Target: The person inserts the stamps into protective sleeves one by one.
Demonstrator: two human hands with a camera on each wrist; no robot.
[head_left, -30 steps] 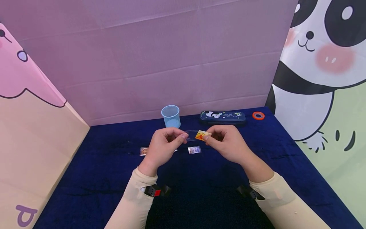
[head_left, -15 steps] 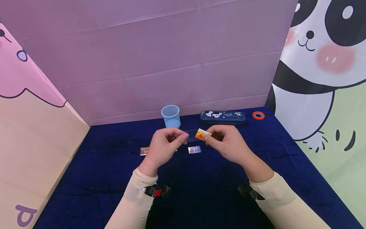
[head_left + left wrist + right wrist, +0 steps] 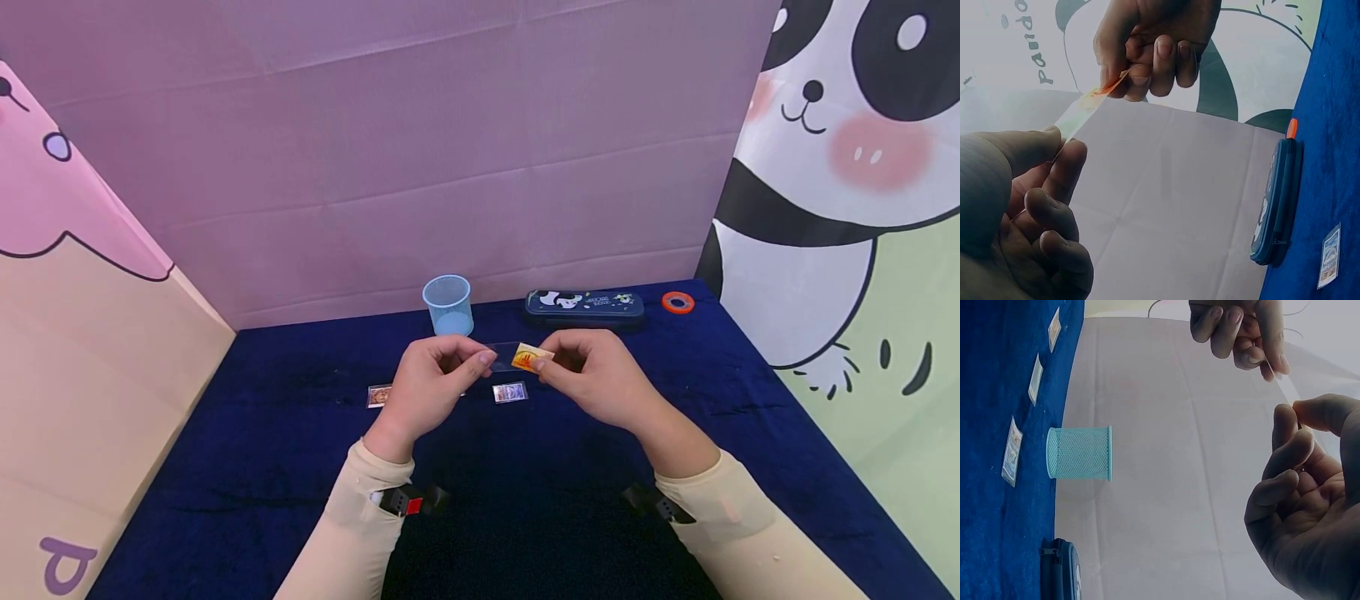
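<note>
In the head view my left hand pinches the left end of a small clear plastic sleeve between thumb and forefinger. My right hand pinches a small orange-and-cream card at the sleeve's right end, where the two overlap. Both are held up above the table. From the left wrist, the card and sleeve look nearly edge-on, stretched between the two hands. The card's right end is hidden under the right thumb. Whether the card sits inside the sleeve, I cannot tell.
On the dark blue cloth lie three small picture cards, such as the bluish one and the orange one. Behind stand a light blue mesh cup, a panda pencil case and an orange-red ring like a tape roll.
The orange-and-cream card tilts up slightly half a second ago, then lies flatter again now. Both hands keep the same pinch and have barely moved.
</note>
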